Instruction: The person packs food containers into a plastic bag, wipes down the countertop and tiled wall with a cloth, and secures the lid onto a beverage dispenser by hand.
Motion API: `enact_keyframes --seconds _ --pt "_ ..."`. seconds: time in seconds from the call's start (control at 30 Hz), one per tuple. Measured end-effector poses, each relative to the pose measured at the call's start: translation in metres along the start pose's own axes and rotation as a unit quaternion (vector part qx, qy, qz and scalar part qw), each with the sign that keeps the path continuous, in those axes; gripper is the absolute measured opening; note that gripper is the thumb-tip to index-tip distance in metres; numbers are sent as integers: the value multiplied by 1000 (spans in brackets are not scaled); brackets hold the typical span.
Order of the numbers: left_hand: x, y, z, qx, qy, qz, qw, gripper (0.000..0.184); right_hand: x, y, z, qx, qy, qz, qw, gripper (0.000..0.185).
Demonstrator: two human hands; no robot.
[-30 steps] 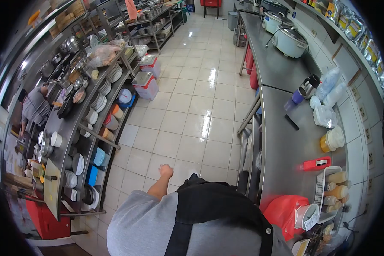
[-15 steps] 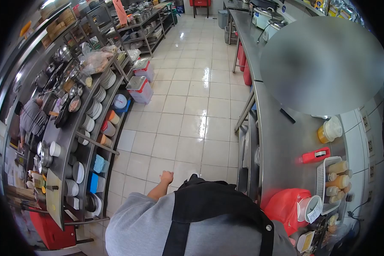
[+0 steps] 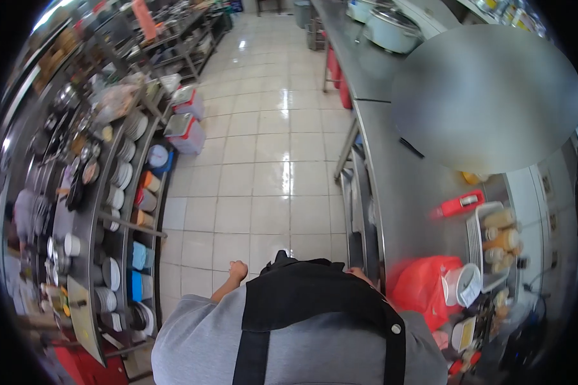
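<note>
My left hand hangs in front of my body over the tiled floor, its fingers curled into a loose fist with nothing visible in it. Part of my right hand shows at the right side of my black apron, beside the front edge of the steel counter; its fingers are too hidden to read. A red plastic bag and a white tub sit on the counter close to my right arm.
Shelves at left hold stacked plates and pans. Lidded bins stand on the floor beside them. The right counter carries a white cooker, a black strip, a red object and a bottle basket. A blurred oval hides the upper right.
The scene has shifted left and the cooker shows more fully. My right hand has come into sight by the counter edge. My left hand remains curled in front of me.
</note>
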State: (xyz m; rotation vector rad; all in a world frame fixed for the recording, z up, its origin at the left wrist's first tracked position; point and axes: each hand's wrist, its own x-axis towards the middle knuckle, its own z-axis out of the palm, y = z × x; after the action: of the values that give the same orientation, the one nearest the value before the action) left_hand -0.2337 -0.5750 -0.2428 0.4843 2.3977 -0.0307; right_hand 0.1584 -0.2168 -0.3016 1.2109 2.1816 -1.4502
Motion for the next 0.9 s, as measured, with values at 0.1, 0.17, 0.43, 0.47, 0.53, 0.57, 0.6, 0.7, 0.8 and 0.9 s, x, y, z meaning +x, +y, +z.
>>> enact_keyframes --seconds 0.1,0.17,0.43,0.47,0.53,0.57,0.6,0.7,0.8,0.9 --pt "3 27 -17 -89 74 7 993 37 -23 -39 -6 125 44 44 990 24" --pt "23 38 -25 -52 25 94 994 31 -47 -57 -10 143 84 51 985 23" --pt "36 167 -62 93 -79 237 964 34 -142 42 60 131 189 170 958 32" --pt "38 185 -65 114 -101 262 953 37 -153 62 79 130 185 198 954 30" --pt "61 229 -51 165 -120 297 933 38 -173 118 124 12 76 194 978 25" --pt "78 253 -34 194 -133 317 919 40 -210 86 118 -47 107 230 966 23" --pt "103 278 -15 246 -118 432 860 40 -225 96 134 -52 94 241 965 25" --pt "95 351 -1 280 -96 533 793 39 -257 85 190 157 200 380 889 31" --pt "66 409 8 229 -80 596 765 36 -274 77 205 232 208 413 856 31" --pt "3 428 -10 71 -109 602 788 20 -262 86 178 220 194 387 874 32"
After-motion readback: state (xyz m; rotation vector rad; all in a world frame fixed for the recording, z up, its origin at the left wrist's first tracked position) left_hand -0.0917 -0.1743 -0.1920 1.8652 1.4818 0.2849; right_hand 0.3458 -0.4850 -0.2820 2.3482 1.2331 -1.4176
